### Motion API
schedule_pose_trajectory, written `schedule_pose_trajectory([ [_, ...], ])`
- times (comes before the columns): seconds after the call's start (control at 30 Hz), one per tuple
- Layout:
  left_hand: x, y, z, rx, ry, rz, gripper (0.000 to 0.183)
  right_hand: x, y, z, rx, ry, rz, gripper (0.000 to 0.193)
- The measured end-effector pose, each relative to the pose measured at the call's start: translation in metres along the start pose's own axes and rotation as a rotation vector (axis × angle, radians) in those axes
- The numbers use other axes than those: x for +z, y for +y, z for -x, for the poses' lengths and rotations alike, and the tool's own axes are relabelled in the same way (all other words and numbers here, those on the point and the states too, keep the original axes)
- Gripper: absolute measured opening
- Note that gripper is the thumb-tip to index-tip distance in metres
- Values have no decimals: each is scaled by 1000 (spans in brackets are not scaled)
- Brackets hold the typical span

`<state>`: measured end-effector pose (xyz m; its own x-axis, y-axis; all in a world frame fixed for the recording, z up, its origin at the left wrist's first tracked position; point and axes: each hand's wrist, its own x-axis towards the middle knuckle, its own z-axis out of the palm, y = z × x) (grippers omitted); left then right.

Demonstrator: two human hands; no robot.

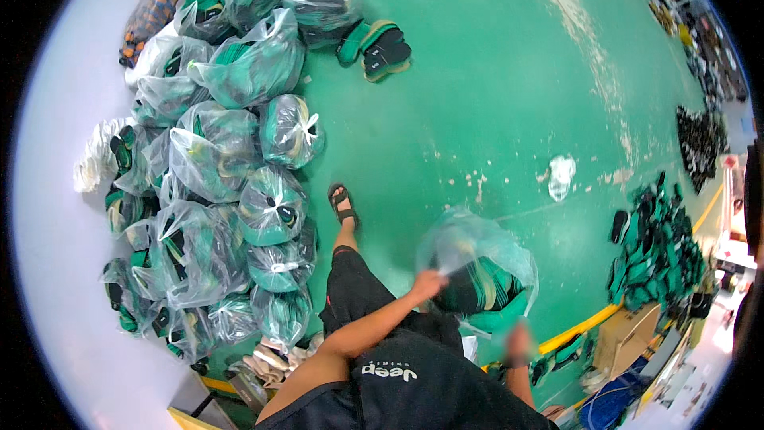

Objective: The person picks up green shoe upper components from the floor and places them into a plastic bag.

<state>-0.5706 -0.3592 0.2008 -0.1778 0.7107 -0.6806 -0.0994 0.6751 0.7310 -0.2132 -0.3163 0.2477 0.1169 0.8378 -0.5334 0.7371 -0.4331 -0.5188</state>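
Note:
A clear plastic bag (519,259) sits on the floor in front of me, its mouth loose. Inside it, several green and black shoe insoles (477,285) are stacked on edge. My left hand (430,283) is closed on the near left edge of the bag, pulling the film up a little. By the near right side of the bag is my right hand (519,342). It is smeared by motion, so its fingers and anything in them do not show.
Filled bags of insoles (211,151) are piled along the left wall. Loose insoles (386,52) lie farther ahead. A heap of green and black pieces (660,247) is at right, near a cardboard box (629,337). White crumpled plastic (562,177) lies on the green floor.

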Motion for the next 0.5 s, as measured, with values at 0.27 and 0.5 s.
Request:
schedule_pose_trajectory([
  [0.27,-195,11,-92,70,27,245,28,78,-268,-16,-64,41,-58,12],
  [0.5,-357,13,-86,-118,322,685,22,186,-497,-27,194,-225,-482,21],
])
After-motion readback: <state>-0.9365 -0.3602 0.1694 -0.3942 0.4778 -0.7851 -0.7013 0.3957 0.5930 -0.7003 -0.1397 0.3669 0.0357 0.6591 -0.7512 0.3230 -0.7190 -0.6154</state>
